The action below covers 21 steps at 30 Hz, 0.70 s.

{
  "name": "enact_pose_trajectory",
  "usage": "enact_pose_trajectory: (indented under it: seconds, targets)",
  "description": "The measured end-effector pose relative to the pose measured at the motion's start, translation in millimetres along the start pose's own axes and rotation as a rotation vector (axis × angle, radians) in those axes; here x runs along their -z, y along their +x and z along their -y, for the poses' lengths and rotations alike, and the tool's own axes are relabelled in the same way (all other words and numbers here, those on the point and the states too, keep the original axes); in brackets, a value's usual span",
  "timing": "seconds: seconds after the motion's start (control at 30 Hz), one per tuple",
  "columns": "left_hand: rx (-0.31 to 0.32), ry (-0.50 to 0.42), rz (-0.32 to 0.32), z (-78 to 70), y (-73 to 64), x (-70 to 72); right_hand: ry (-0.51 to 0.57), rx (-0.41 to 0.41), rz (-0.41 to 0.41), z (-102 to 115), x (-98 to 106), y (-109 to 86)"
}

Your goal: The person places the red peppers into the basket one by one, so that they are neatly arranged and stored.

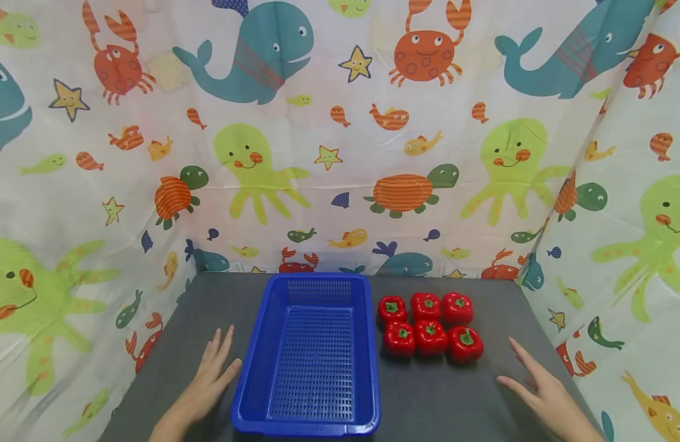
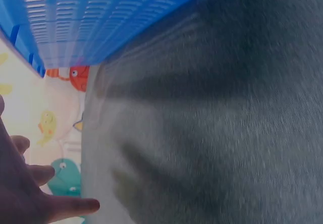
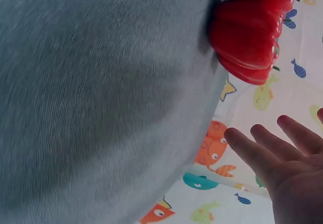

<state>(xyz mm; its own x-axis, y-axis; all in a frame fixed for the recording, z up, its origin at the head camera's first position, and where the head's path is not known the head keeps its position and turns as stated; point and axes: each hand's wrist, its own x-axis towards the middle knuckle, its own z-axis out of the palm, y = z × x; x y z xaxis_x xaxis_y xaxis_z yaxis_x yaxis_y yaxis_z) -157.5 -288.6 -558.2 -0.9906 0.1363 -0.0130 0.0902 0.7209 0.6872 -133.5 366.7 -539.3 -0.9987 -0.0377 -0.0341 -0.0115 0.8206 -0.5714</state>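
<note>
A blue plastic basket (image 1: 312, 368) with slotted walls and base stands in the middle of the dark table, with nothing in it. To its right sit several glossy red bell peppers (image 1: 430, 337) with green stems, grouped in two rows. My left hand (image 1: 204, 377) is just left of the basket, fingers spread and holding nothing. In the left wrist view the basket wall (image 2: 101, 27) rises close by. My right hand (image 1: 544, 393) is to the right of the peppers and nearer to me, fingers extended. The right wrist view shows red peppers (image 3: 247, 35) beyond its fingertips.
The dark grey table (image 1: 439, 405) runs back to a white curtain (image 1: 328, 239) printed with sea animals. More of the same printed sheet (image 1: 41, 215) hangs along the left and right sides, close to the table's edges.
</note>
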Motion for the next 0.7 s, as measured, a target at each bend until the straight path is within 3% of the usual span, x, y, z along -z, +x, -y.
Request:
enact_pose_trajectory:
  seconds: [0.2,0.3,0.4,0.53,0.7]
  targets:
    - [-0.082,-0.265,0.064,-4.1,12.6,-7.7,0.117,-0.022,-0.033,0.4,-10.2,9.4]
    - [-0.091,-0.341,0.109,-4.8,16.7,-10.6,0.124,-0.012,-0.069,1.0,-16.2,12.0]
    - [-0.068,-0.418,0.148,-7.2,19.2,-11.9,0.140,-0.021,-0.081,2.3,-22.0,15.3]
    - [0.015,-0.525,0.183,-12.7,21.3,-11.6,0.195,-0.043,-0.075,3.4,-28.7,21.9]
    - [0.075,-0.570,0.193,-16.8,23.3,-13.5,0.256,-0.089,-0.072,2.3,-35.9,29.8]
